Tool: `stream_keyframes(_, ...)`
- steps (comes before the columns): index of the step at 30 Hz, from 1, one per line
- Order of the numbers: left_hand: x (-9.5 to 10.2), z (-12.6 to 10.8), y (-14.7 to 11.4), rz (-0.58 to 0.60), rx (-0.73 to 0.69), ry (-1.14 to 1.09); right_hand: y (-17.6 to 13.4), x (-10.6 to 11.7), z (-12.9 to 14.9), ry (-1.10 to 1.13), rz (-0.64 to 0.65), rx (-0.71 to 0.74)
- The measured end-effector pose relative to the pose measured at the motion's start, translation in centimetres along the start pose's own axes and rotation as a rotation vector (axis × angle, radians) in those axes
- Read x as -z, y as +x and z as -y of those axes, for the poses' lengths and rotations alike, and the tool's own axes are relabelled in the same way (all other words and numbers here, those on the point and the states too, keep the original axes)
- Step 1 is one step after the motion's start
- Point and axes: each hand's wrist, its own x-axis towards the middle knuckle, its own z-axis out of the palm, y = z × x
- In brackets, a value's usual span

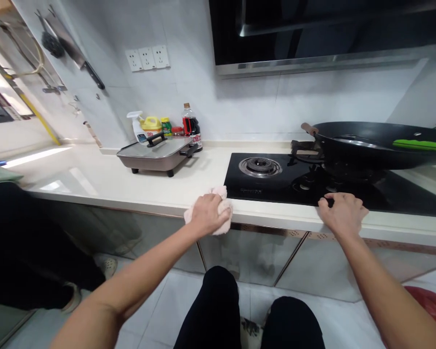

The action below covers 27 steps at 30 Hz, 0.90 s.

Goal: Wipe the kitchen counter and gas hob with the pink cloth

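My left hand [208, 213] is closed around a pale pink cloth [223, 225], which is bunched over the front edge of the white countertop [160, 191]. Part of the cloth hangs down past that edge. My right hand [343, 211] rests at the front edge of the black glass cooktop [276, 186]. Its fingers are curled, with the thumb close to the index finger and nothing visible in them. Left of the cooktop stands a lidded electric pan [156, 157]. A large black wok [370, 145] sits over the right burner, with a green-handled utensil [421, 144] in it.
Behind the pan stand a spray bottle [137, 127], a yellow jug [151, 125] and a dark sauce bottle [192, 127]. A cleaver [74, 53] hangs on the wall at left. The range hood [312, 34] juts out above. Another person in dark clothes [29, 242] stands at left.
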Motion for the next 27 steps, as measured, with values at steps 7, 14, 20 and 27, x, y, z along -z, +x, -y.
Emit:
stream_keyframes(7, -0.5, -3.5, -0.1, -0.091, -0.049, -0.044, 0.0, 0.1, 0.3, -0.010, 0.014, 0.013)
stream_keyframes(14, -2.3, -12.7, 3.3, -0.057, -0.357, -0.224, 0.0, 0.3, 0.5, 0.123, -0.045, 0.006)
stream_keyframes(20, -3.8, -24.4, 7.8, 0.144, -0.574, -0.390, 0.0, 2.3, -1.8, 0.618, -0.201, -0.131)
stream_keyframes(27, -3.6, -33.1, 12.1, 0.377, -0.731, -0.460, -2.6, 5.7, -5.2, 0.628, -0.159, -0.164)
